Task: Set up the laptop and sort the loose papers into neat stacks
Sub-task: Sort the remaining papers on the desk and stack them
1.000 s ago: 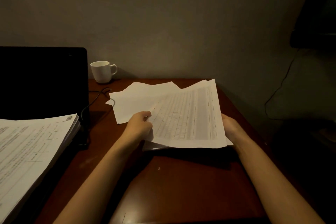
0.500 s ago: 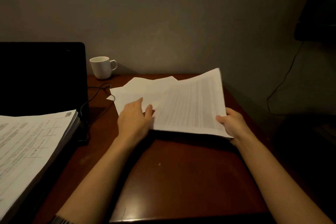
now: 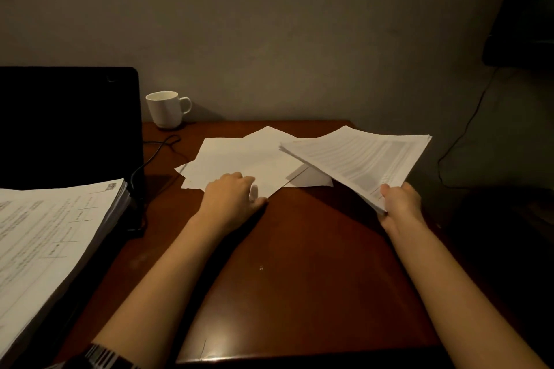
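Partly hidden: L hand [image 3: 230, 201] fingers, under loose papers [image 3: 239, 159].

Both forearms are bare, no sleeves at all. Only thing worn is a dark ribbed metal-link wristband [image 3: 103, 356] on the left arm, bottom edge.

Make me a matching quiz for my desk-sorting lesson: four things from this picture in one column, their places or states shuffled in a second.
Things:
1. mug
2. printed sheaf
3. loose sheets
4. thick stack

Places or states:
A. flat mid-table under the left hand
B. at the far edge by the wall
C. lifted in the right hand
D. at the left, in front of the laptop

Pairs: 1-B, 2-C, 3-A, 4-D
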